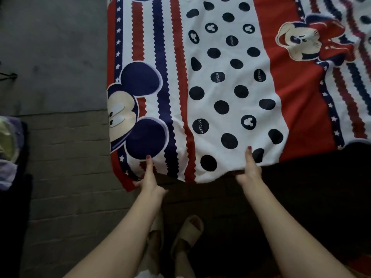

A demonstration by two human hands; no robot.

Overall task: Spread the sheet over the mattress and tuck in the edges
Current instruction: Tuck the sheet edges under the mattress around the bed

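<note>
A red, white and navy cartoon-print sheet (pixel 230 87) lies spread over the mattress, whose surface is hidden beneath it. My left hand (pixel 147 179) pinches the sheet's near edge by its left corner, thumb on top and fingers under the cloth. My right hand (pixel 250 171) pinches the same near edge further right, among the navy dots, thumb on top. Between and right of my hands the near edge lifts in a wavy line over a dark gap.
Grey tiled floor (pixel 66 157) runs along the left of the bed. A bundle of pale purple and green cloth (pixel 8 145) sits at the far left edge. My feet in beige sandals (pixel 180 237) stand below the sheet's near edge. The lower right is dark.
</note>
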